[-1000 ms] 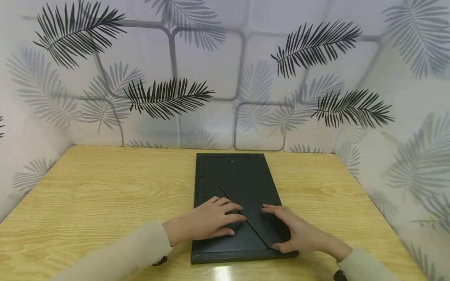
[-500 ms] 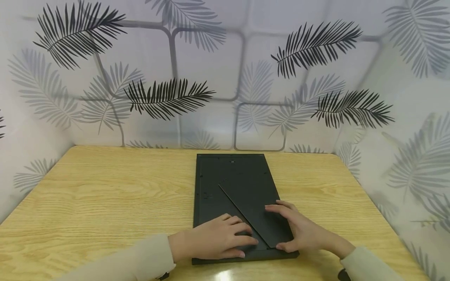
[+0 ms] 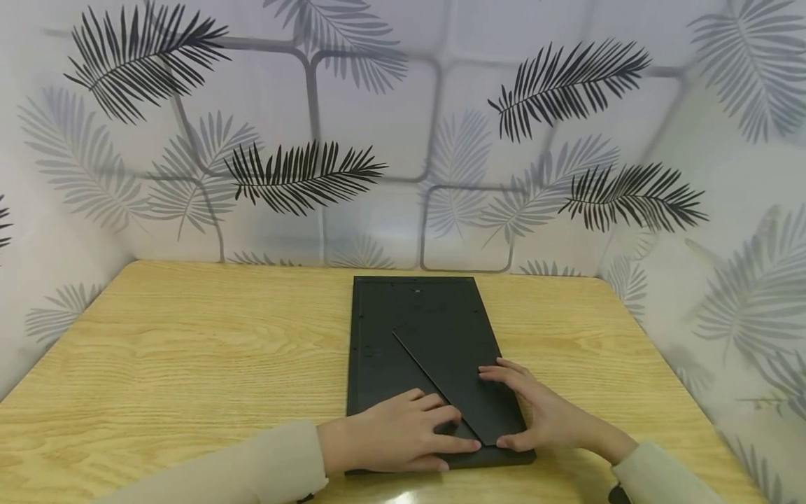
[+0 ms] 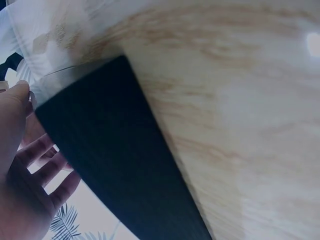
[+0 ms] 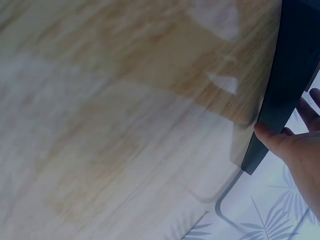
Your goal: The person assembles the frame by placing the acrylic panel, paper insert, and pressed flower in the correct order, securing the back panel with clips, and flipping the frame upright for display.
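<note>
A black picture frame [image 3: 387, 378] lies with its back up on the wooden table, its stand leg [image 3: 450, 371] folded slantwise over the back panel. My left hand [image 3: 409, 434] rests over the lower left of the frame, index fingertip right at the leg's bottom end. My right hand [image 3: 544, 416] sits at the lower right, thumb close to that same end, its other fingers spread over the leg and right edge. In the left wrist view the frame's side [image 4: 115, 140] passes beside the left fingers; in the right wrist view the right thumb [image 5: 267, 137] lies against the frame's side.
The light wooden table [image 3: 220, 350] extends on both sides of the frame. Behind and beside it hangs a pale curtain [image 3: 371, 210] printed with dark and grey leaves. Light glares off the table at the near edge.
My left hand has slid down and right along the frame, from the middle of the leg's edge to its bottom end. The right hand has shifted slightly right.
</note>
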